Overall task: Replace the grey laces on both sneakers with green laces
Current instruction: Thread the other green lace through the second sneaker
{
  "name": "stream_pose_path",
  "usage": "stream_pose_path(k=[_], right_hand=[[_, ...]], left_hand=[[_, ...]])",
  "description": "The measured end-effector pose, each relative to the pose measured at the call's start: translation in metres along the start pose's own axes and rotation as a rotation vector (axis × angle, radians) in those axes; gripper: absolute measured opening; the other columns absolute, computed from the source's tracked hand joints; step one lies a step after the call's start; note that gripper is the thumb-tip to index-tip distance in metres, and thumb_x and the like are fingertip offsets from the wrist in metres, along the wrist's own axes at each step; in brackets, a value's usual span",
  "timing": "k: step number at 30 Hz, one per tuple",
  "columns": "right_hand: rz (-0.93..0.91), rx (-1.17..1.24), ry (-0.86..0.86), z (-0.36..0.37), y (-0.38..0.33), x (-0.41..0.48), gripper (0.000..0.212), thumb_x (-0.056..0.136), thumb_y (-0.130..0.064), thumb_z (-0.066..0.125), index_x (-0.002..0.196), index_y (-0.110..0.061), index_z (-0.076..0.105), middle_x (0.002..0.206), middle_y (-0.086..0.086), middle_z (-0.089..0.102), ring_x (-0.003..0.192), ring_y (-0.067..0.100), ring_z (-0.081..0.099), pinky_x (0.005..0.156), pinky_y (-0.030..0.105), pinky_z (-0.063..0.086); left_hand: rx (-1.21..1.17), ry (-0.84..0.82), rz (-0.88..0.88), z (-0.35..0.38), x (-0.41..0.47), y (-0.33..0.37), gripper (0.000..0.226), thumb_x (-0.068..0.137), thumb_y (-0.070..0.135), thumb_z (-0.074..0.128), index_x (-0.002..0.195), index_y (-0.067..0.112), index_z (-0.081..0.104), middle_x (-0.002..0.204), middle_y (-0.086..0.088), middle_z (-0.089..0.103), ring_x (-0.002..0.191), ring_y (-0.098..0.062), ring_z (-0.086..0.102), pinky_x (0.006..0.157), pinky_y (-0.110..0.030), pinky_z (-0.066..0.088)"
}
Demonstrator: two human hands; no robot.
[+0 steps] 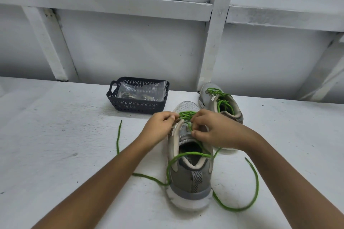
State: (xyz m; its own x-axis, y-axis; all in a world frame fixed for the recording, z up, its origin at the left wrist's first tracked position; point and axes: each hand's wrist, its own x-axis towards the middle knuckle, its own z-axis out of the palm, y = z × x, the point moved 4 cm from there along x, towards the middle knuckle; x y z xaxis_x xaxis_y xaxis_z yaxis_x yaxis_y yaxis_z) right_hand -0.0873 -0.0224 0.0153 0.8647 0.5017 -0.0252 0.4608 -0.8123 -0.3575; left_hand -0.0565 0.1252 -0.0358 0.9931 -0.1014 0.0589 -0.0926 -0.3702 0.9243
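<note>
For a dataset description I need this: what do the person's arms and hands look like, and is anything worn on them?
The left forearm and right forearm are bare up to the frame edge: no sleeves, watch or bracelet. The left hand and right hand wear no gloves. A small glint on a left finger may be a ring; too small to tell.

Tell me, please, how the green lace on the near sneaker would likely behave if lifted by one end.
The green lace would probably hang limp: it lies in loose curves on the table. It looks thin, so likely very light. Threaded through the sneaker, it may tug.
</note>
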Motion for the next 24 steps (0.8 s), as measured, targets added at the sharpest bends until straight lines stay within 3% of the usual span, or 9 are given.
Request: stream_pose_path(k=[2, 6, 11, 16, 20, 24], right_hand=[[-0.004, -0.005, 0.005, 0.004, 0.0, 0.0, 0.017, 0.091, -0.031, 0.055, 0.074, -0.031, 0.052, 0.115, -0.004, 0.049, 0.099, 0.011, 0.052, 0.08, 0.02, 0.034], [0.003, 0.041, 0.032, 0.007, 0.003, -0.001, 0.016, 0.091, -0.03, 0.056, 0.075, -0.03, 0.054, 0.115, -0.006, 0.048, 0.096, 0.006, 0.049, 0.079, 0.017, 0.034], [0.005, 0.065, 0.055, 0.01, 0.004, -0.002, 0.023, 0.09, -0.027, 0.055, 0.068, -0.032, 0.051, 0.113, -0.005, 0.05, 0.099, 0.009, 0.054, 0.08, 0.02, 0.04], [0.037, 0.186, 0.048, 0.008, 0.008, -0.006, 0.026, 0.086, -0.022, 0.058, 0.062, -0.029, 0.054, 0.114, -0.012, 0.051, 0.104, 0.001, 0.052, 0.078, 0.01, 0.039], [0.042, 0.266, 0.016, 0.007, 0.009, -0.008, 0.027, 0.084, -0.016, 0.061, 0.059, -0.026, 0.057, 0.112, -0.011, 0.055, 0.106, -0.004, 0.051, 0.093, 0.026, 0.043], [0.046, 0.34, -0.008, 0.006, 0.008, -0.007, 0.033, 0.082, -0.011, 0.062, 0.055, -0.028, 0.056, 0.109, -0.01, 0.058, 0.111, 0.0, 0.053, 0.095, 0.034, 0.046]], left_hand=[[0.108, -0.063, 0.043, -0.004, 0.009, -0.001, 0.017, 0.091, 0.011, 0.059, 0.101, 0.018, 0.071, 0.095, 0.006, 0.069, 0.084, -0.006, 0.062, 0.071, -0.012, 0.047], [0.09, -0.144, 0.106, -0.005, 0.018, -0.003, 0.012, 0.085, 0.011, 0.067, 0.087, 0.022, 0.07, 0.084, 0.007, 0.069, 0.076, -0.008, 0.064, 0.065, -0.013, 0.049], [0.224, -0.022, 0.25, 0.002, 0.021, -0.008, 0.008, 0.091, 0.016, 0.059, 0.087, 0.022, 0.063, 0.086, 0.01, 0.062, 0.08, -0.007, 0.059, 0.07, -0.015, 0.045], [0.096, 0.067, 0.117, 0.009, 0.025, -0.015, 0.007, 0.092, 0.016, 0.057, 0.086, 0.017, 0.06, 0.079, 0.011, 0.058, 0.079, -0.009, 0.054, 0.072, -0.022, 0.041], [0.069, 0.086, 0.087, 0.009, 0.025, -0.016, 0.007, 0.089, 0.014, 0.06, 0.084, 0.018, 0.062, 0.078, 0.011, 0.059, 0.077, -0.006, 0.054, 0.068, -0.017, 0.041], [0.029, 0.087, 0.068, 0.008, 0.023, -0.018, 0.006, 0.087, 0.012, 0.063, 0.086, 0.017, 0.064, 0.078, 0.01, 0.061, 0.075, -0.003, 0.056, 0.065, -0.008, 0.042]])
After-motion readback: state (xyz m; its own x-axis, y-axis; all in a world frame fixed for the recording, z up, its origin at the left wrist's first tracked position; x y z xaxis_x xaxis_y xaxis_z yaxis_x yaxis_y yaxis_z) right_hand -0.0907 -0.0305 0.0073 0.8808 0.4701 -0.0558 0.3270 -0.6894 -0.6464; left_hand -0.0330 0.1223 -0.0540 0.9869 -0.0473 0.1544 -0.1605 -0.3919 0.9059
